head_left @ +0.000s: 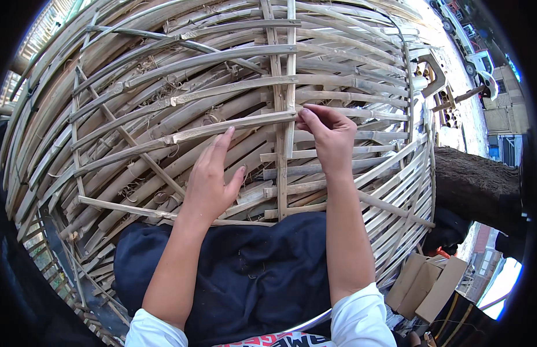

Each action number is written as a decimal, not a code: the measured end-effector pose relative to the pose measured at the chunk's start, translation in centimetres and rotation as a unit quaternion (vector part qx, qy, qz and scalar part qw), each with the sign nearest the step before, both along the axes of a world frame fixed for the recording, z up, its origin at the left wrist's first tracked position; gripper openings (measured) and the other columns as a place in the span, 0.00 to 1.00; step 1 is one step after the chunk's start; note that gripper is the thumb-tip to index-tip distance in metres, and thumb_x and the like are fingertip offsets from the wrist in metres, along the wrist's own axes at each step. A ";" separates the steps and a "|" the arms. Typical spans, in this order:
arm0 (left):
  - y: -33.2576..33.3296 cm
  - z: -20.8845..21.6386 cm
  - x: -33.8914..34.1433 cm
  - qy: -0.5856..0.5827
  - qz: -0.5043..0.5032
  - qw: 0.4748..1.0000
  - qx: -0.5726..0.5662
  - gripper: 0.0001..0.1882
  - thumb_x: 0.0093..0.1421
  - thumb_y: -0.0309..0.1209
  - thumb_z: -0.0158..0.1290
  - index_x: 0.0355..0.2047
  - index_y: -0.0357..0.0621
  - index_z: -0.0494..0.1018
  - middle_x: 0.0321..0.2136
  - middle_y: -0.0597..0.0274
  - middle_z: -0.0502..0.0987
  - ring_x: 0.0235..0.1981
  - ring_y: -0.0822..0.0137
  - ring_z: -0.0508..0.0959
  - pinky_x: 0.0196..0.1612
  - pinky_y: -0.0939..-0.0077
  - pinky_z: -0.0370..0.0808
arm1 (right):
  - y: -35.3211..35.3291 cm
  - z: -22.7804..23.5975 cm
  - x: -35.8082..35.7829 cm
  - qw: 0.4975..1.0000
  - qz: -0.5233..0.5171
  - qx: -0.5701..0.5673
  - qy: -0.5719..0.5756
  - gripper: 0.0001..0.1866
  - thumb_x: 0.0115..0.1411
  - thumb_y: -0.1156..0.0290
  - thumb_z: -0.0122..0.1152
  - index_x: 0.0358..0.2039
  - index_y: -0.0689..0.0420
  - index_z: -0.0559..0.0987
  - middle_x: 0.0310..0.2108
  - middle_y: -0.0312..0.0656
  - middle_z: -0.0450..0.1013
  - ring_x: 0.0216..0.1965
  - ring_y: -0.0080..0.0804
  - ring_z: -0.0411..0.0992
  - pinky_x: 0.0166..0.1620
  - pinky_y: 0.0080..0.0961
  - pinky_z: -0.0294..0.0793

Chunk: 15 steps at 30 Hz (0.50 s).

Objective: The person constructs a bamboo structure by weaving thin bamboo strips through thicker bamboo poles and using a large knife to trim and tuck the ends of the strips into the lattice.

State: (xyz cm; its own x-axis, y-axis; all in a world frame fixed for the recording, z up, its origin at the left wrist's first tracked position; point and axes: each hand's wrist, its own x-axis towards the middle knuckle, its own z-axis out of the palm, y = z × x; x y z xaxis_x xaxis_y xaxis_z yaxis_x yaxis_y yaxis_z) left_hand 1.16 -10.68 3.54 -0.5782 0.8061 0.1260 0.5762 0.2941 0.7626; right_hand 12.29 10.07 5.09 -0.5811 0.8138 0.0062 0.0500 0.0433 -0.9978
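A frame of split bamboo strips lies in front of me, with long strips crossing two upright slats (281,168). My right hand (332,139) is closed in a pinch at the right end of one bamboo strip (239,122), where it meets the slats. Whatever small thing may be between thumb and forefinger is hidden. Farther left, my left hand (210,173) is open, its fingers stretched out and the tips touching the same strip from below. A lower strip (124,206) passes beneath my left wrist.
Bamboo poles (147,179) lie under the frame, with more strips (390,196) fanning out to the right. Dark cloth (257,272) covers my lap. A brown cardboard box (419,283), a thick trunk (471,176) and a white truck (479,63) are to the right.
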 end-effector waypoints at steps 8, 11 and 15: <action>0.5 -0.6 -0.5 0.008 0.000 1.000 0.008 0.40 0.55 0.27 0.59 0.68 0.43 0.56 0.57 0.39 0.70 0.58 0.42 0.70 0.61 0.57 0.66 | 0.4 -2.7 0.8 0.994 -0.053 0.078 0.049 0.07 0.60 0.80 0.65 0.39 0.64 0.84 0.32 0.37 0.80 0.33 0.18 0.76 0.40 0.15 0.74; 0.4 -0.7 -0.6 0.015 0.004 1.000 0.007 0.41 0.55 0.27 0.59 0.68 0.43 0.57 0.56 0.39 0.71 0.59 0.42 0.70 0.62 0.56 0.66 | -0.2 -3.0 -0.2 0.995 -0.054 0.064 0.055 0.08 0.59 0.81 0.66 0.40 0.64 0.84 0.34 0.37 0.80 0.35 0.18 0.77 0.40 0.14 0.74; 0.5 -0.7 -0.6 0.020 0.007 1.000 0.000 0.41 0.54 0.26 0.60 0.68 0.43 0.57 0.56 0.38 0.71 0.59 0.42 0.70 0.62 0.55 0.66 | -0.4 -3.1 -1.0 0.994 -0.074 0.061 0.048 0.07 0.60 0.80 0.66 0.39 0.64 0.84 0.34 0.37 0.81 0.34 0.17 0.76 0.40 0.14 0.74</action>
State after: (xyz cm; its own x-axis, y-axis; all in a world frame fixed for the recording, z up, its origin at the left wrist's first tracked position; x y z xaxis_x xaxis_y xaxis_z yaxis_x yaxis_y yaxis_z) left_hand 0.59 -10.18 2.88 -0.5842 0.7979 0.1482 0.6013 0.3029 0.7394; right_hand 11.33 9.65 1.97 -0.4466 0.8806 0.1587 -0.0295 0.1628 -0.9862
